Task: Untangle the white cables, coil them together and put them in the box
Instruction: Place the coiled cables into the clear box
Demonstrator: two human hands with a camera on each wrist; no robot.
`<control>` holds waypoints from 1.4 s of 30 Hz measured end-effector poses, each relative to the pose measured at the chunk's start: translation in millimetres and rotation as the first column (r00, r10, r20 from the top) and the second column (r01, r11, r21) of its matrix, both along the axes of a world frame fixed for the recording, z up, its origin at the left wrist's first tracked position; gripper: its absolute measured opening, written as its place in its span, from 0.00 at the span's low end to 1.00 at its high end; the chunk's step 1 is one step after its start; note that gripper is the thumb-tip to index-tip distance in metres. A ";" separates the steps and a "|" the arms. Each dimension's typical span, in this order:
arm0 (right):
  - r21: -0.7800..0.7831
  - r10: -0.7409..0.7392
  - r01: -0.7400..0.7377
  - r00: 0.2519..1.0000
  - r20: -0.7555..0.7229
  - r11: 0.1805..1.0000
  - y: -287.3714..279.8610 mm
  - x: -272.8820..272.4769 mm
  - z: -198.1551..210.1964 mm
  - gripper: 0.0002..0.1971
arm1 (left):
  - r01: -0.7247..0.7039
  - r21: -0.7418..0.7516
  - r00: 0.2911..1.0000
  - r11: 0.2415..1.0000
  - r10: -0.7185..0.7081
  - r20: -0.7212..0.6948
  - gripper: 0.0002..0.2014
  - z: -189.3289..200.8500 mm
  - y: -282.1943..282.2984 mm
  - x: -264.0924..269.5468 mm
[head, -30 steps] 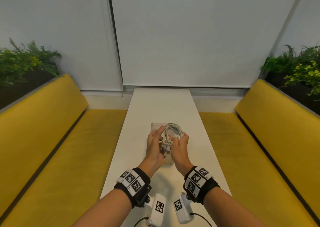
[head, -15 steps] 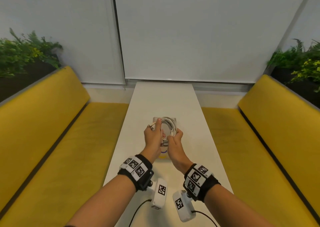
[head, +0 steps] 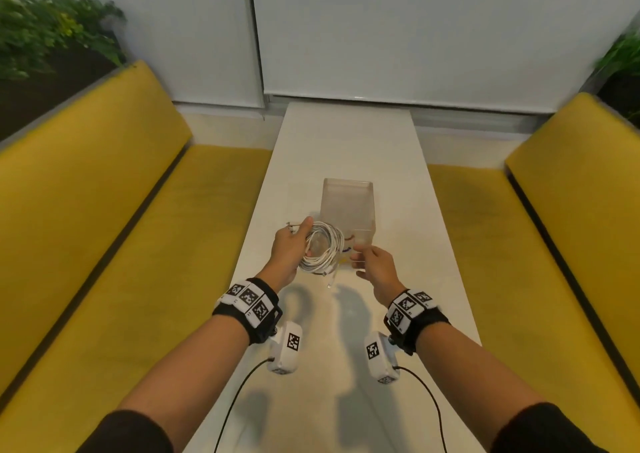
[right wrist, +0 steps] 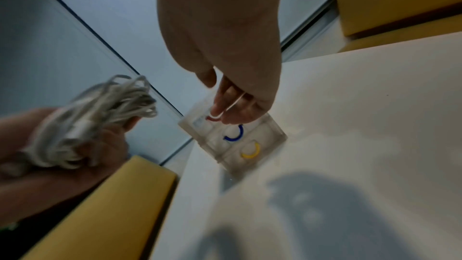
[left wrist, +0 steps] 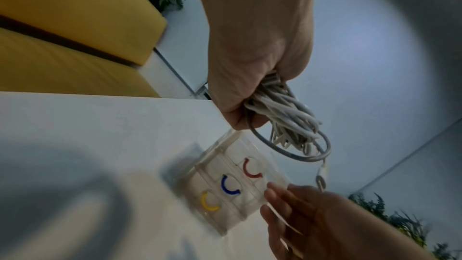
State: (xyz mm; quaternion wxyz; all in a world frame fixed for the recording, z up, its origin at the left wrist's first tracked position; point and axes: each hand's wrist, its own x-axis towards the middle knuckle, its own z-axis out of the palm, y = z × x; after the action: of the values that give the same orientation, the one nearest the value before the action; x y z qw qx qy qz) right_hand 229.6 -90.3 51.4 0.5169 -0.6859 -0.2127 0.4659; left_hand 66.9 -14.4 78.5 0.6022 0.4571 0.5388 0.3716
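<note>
A coil of white cables (head: 325, 249) hangs over the table (head: 346, 134), just left of a clear plastic box (head: 348, 203). My left hand (head: 304, 241) grips the coil on its left side, and a plug end dangles below it. From the left wrist the cables (left wrist: 287, 122) spill out of my fist above the box (left wrist: 225, 181), which carries red, blue and yellow arcs. My right hand (head: 358, 262) is at the box's near edge. In the right wrist view its fingers (right wrist: 225, 106) curl round the clear edge of the box (right wrist: 250, 145) by the red arc.
The narrow white table runs away from me to a white blind. Yellow benches stand along its left (head: 104, 210) and right (head: 554, 227) sides. Green plants (head: 52, 30) sit behind the bench backs.
My right hand has let go of the coil and dropped to the box's near edge. My left hand now holds the coil alone, shifted left of the box. The head view has tilted down.
</note>
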 end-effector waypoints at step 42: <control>-0.092 -0.303 0.315 0.728 -0.615 0.945 -16.2 -29.3 -26.8 0.02 | 0.059 -0.042 0.879 0.997 -0.071 -0.472 0.25 11.5 -0.1 76.1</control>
State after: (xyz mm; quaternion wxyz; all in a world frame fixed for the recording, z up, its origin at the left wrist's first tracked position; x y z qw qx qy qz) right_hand 200.3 -106.5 24.6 0.6341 -0.5149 0.0821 0.5710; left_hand 143.0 -14.5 90.1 0.4704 0.5439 0.6588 0.2213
